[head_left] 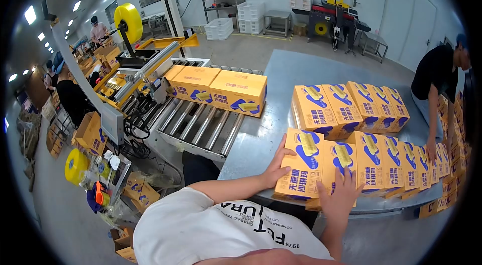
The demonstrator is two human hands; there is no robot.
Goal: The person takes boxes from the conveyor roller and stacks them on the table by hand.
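Observation:
A row of yellow cartons with blue and purple print stands along the near edge of the steel table. My left hand (275, 166) rests against the left side of the end carton (304, 164), its fingers stretched along that edge. My right hand (340, 192) lies with spread fingers on the printed face of the second carton (343, 155). Neither hand is wrapped round a carton. Behind this row stands a second group of similar cartons (315, 109).
Left of the steel table (281, 72), taped cartons (238, 91) sit on a roller conveyor (203, 127) by a tape machine (145, 72). A co-worker (437, 74) reaches toward the row's far right end. Tape rolls (76, 166) and loose cartons (140, 190) are at lower left.

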